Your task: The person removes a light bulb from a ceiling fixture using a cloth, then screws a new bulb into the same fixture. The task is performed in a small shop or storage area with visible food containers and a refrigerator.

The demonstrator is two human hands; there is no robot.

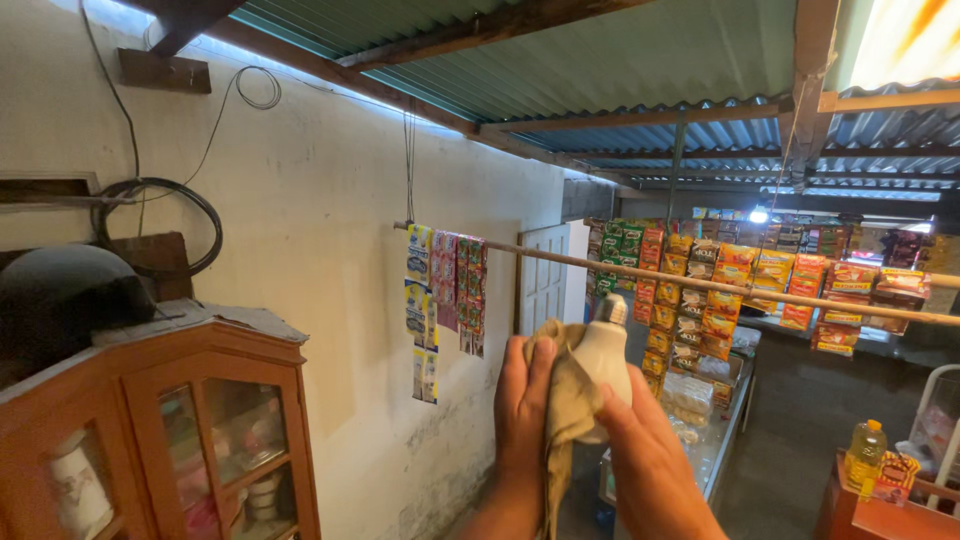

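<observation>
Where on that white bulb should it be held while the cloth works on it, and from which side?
Probably by the white globe of the light bulb, cupped from below and the right, as the right hand does now. The globe is broad and round, and the narrow metal screw base points up, clear of the fingers. The left hand presses the tan cloth against the globe's left side.

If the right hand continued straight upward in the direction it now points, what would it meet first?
Probably the wooden pole that crosses just above. The right hand points up and forward, holding the white bulb, whose metal base would arrive first. Depth is unclear, so the pole may lie farther behind.
</observation>
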